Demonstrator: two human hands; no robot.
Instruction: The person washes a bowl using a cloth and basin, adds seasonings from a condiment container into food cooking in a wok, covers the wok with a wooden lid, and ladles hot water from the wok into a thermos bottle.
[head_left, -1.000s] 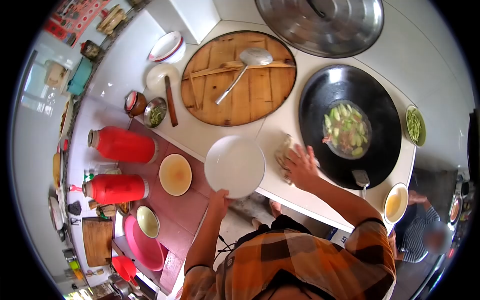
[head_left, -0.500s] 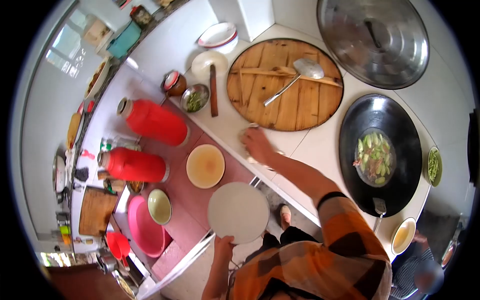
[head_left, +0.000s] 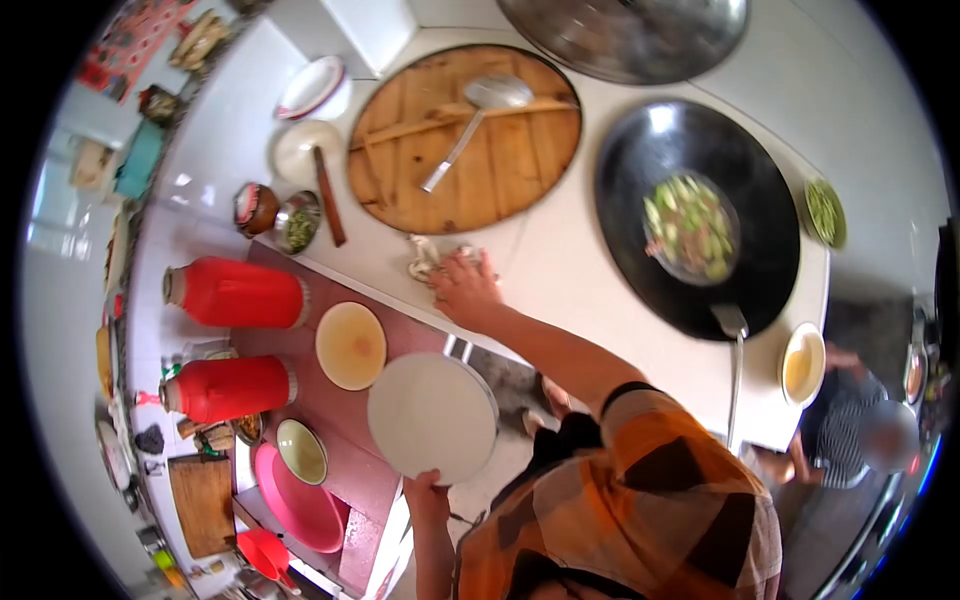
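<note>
My left hand (head_left: 428, 492) grips the near rim of a round white dish (head_left: 432, 418), which is held level beside the counter edge. My right hand (head_left: 467, 288) lies with fingers spread on a crumpled pale cloth (head_left: 422, 258), pressing it to the white tiled counter (head_left: 545, 285). Just beyond that hand is a round wooden lid (head_left: 400, 110) with a metal ladle (head_left: 462, 135) lying on it. To the right sits a black wok (head_left: 760, 200) with sliced green vegetables (head_left: 690, 222) and bits of meat in liquid. A metal spatula (head_left: 733, 325) leans over its rim.
Two red thermos flasks (head_left: 245, 292), a cream bowl (head_left: 351, 346), a green bowl (head_left: 302, 451) and a pink basin (head_left: 290, 510) are at left. A bowl of yellowish liquid (head_left: 802, 365) stands on the counter's near right. Another person (head_left: 850, 430) is at far right.
The camera view has shifted, so the counter things sit further left and higher. My right hand has flattened out on the cloth. The left hand still holds the dish.
</note>
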